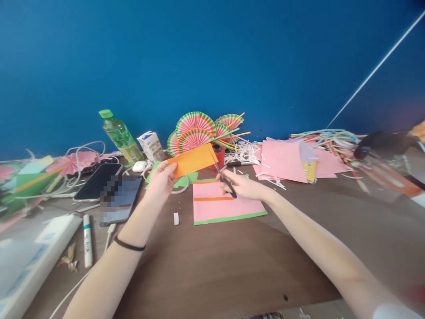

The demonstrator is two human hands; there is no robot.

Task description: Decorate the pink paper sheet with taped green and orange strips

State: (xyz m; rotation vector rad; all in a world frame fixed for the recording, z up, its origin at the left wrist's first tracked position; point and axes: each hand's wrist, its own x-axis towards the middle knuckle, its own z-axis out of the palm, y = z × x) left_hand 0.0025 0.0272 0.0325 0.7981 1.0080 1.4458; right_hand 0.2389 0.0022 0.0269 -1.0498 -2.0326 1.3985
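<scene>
An orange paper piece (192,161) is held up by its left end in my left hand (162,178), thumb on top. My right hand (241,184) grips dark-handled scissors (228,184), whose blades point up and meet the paper's right end. Below, a pink sheet (215,210) lies on the table, with green strips along its edges and an orange strip across it. My right hand hides part of that sheet.
Pleated paper fans (195,126) stand behind the orange paper, by a red container (217,155). A green bottle (121,137), phones and cables lie left; a marker (87,241) and power strip (40,266) are nearer. Pink sheets (282,159) and paper strips lie right.
</scene>
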